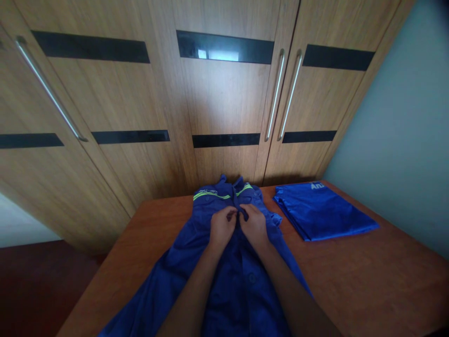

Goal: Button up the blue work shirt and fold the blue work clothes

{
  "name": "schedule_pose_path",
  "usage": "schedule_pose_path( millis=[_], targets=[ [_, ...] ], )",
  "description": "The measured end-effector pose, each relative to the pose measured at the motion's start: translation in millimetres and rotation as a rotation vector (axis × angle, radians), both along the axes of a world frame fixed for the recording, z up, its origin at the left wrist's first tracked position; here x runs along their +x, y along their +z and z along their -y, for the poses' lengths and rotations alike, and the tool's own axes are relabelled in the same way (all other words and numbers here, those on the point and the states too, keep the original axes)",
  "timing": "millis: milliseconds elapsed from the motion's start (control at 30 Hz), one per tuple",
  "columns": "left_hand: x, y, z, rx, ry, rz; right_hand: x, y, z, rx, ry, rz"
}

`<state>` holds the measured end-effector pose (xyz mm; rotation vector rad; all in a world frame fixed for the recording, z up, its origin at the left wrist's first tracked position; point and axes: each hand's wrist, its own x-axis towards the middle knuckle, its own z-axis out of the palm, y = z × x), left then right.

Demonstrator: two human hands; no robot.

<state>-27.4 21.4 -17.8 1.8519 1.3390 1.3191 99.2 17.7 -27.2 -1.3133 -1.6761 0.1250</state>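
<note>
A dark blue work jacket (189, 245) with yellow-green stripes across the chest lies front up on the table, its collar toward the wardrobe. My left hand (223, 225) and my right hand (253, 224) meet at the middle of its front opening. Both are closed in a pinch on the edges of the placket, fingertips almost touching. Whatever sits right between the fingertips is too small to make out. A round dark button (251, 278) shows lower down the front, between my forearms.
A folded bright blue cloth (322, 213) with pale lettering lies on the reddish-brown table (379, 276) to the right. Behind the table stands a wooden wardrobe (224, 103) with long metal handles. A pale wall (407, 140) bounds the right side.
</note>
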Motion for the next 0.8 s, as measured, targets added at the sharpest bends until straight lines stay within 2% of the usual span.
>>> schedule_pose_path(
  millis=[167, 333, 467, 667, 800],
  targets=[
    [-1.7, -2.1, -1.0, 0.009, 0.007, -0.02, 1.6, 1.2, -0.5, 0.01, 0.031, -0.028],
    [-1.7, -1.3, -0.7, 0.022, -0.007, -0.039, 5.4, 0.0, -2.4, 0.005, 0.014, 0.051],
    [-1.9, 1.3, -0.1, 0.024, 0.013, -0.038, 5.1, 0.6, -0.9, -0.009, 0.066, 0.079],
    [-2.0, 4.9, 1.1, 0.015, 0.074, -0.011, 2.7, 6.0, 4.2, -0.088, 0.15, -0.18],
    [-1.4, 5.7, 1.7, 0.007, 0.074, 0.026, 3.7, 4.3, 1.6, -0.145, 0.237, -0.438]
  ],
)
